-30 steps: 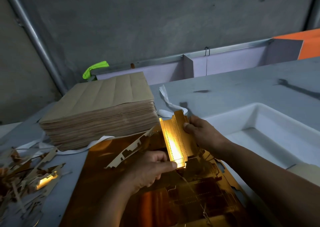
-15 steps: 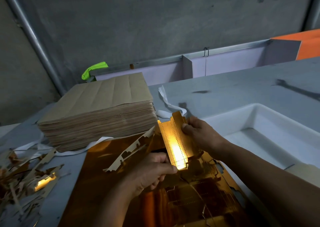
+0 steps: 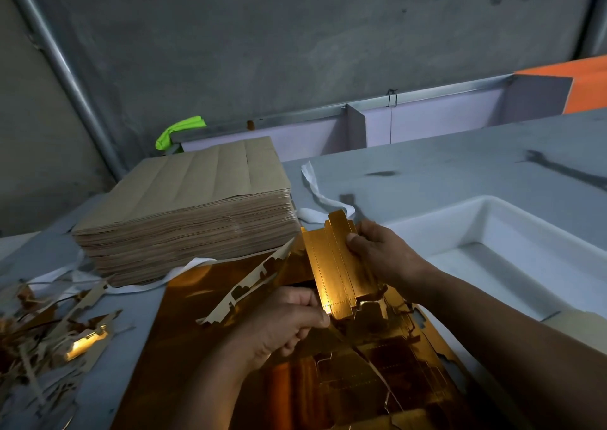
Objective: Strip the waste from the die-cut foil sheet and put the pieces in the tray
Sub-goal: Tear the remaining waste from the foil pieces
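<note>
Scrap pile [image 3: 49,337] sits far L on the bench [image 3: 427,173], w/ a brown card stack [image 3: 184,212] behind the foil sheet [image 3: 210,347]. Your L hand [image 3: 282,321] pinches the gold piece [image 3: 335,265] at its near end, R hand [image 3: 381,252] pinches its far edge, just above the sheet; tray [image 3: 492,229] to the R

Left hand [image 3: 283,324] pinching; right hand [image 3: 384,253] gripping.

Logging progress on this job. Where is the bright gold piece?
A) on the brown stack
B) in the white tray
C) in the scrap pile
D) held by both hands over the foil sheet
D: the left hand pinches the piece at its near end and the right hand grips its far end, above the sheet.
</note>
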Demonstrator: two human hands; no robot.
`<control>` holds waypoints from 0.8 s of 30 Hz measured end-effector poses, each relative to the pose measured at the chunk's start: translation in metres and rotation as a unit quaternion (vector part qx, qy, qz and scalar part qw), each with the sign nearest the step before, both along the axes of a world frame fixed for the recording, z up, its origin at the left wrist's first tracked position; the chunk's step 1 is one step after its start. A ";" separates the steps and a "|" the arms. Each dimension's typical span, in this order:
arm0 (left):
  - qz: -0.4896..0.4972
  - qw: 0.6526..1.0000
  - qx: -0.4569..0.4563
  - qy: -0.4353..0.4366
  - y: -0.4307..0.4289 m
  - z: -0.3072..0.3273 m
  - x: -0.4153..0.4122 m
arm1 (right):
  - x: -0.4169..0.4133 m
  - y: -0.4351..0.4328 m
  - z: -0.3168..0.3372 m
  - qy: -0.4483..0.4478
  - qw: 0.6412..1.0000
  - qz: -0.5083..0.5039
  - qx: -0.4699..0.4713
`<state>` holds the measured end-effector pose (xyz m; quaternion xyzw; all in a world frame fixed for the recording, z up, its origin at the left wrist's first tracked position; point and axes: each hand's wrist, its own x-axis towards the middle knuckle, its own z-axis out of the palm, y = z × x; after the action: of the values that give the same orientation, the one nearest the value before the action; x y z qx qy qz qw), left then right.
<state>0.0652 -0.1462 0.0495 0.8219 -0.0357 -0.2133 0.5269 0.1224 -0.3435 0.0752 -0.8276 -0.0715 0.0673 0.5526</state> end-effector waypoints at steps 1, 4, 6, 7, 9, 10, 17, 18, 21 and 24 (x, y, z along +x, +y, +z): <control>0.000 1.000 -0.001 0.000 0.001 0.000 0.000 | 0.000 0.000 0.000 0.001 1.000 0.000 0.002; 0.002 1.000 -0.005 0.004 0.002 0.001 -0.001 | 0.000 0.000 0.001 0.005 1.000 -0.002 0.008; 0.002 1.000 -0.005 0.006 0.002 0.002 -0.001 | 0.000 0.000 0.001 0.007 1.000 -0.005 0.014; 0.000 1.000 -0.002 0.005 0.002 0.002 -0.002 | 0.001 0.000 0.001 0.008 1.000 -0.009 0.019; -0.005 1.000 0.004 0.006 0.002 0.001 -0.003 | 0.001 -0.001 0.001 0.010 0.999 -0.018 0.029; -0.006 1.000 0.006 0.008 0.002 0.001 -0.003 | 0.002 -0.001 0.001 0.010 0.999 -0.019 0.033; -0.006 0.999 0.035 0.029 0.005 0.000 -0.004 | 0.002 0.001 0.000 0.015 0.999 -0.015 0.046; -0.007 0.999 0.039 0.032 0.005 0.001 -0.004 | 0.002 0.001 0.000 0.015 0.999 -0.016 0.046; -0.007 0.998 0.046 0.040 0.007 0.002 -0.004 | 0.002 0.001 -0.001 0.016 0.999 -0.016 0.048; -0.003 0.996 0.073 0.054 0.008 0.002 -0.003 | 0.002 0.000 0.000 0.015 0.999 -0.014 0.047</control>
<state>0.0622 -0.1383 0.0514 0.8455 0.0061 -0.2606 0.4660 0.1244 -0.3431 0.0749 -0.8005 -0.0546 0.0684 0.5929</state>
